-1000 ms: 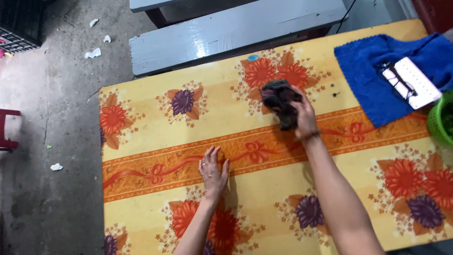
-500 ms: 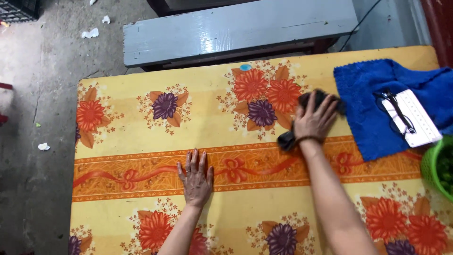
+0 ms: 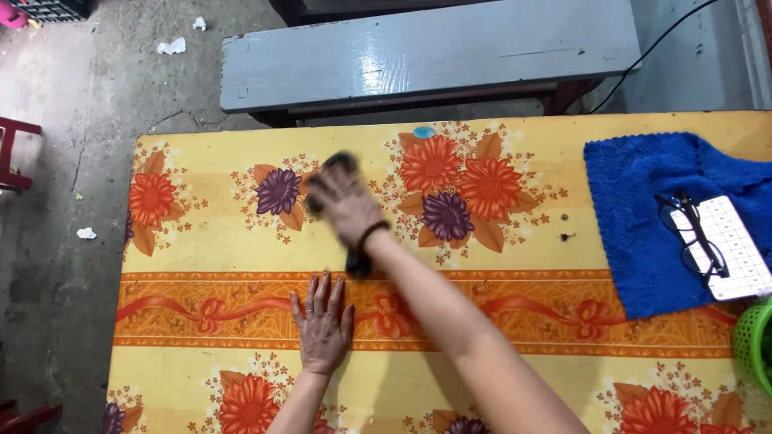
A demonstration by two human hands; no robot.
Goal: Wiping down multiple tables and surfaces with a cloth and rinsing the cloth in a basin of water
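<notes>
My right hand (image 3: 344, 205) presses a dark cloth (image 3: 355, 261) onto the yellow flowered tablecloth (image 3: 515, 321), over toward the table's far left, beside a purple flower print. The hand is blurred with motion and covers most of the cloth. My left hand (image 3: 322, 325) lies flat with fingers spread on the orange ribbon band, nearer to me, holding nothing.
A blue towel (image 3: 643, 217) lies at the right with a white flat device (image 3: 736, 249) and black glasses (image 3: 691, 237) on it. A green basket (image 3: 756, 341) pokes in at the right edge. A grey bench (image 3: 426, 52) stands beyond the table. Paper scraps lie on the concrete floor.
My right hand has swept the dark cloth from near the blue towel leftward across the table to the purple flower. My left hand has stayed flat on the orange band.
</notes>
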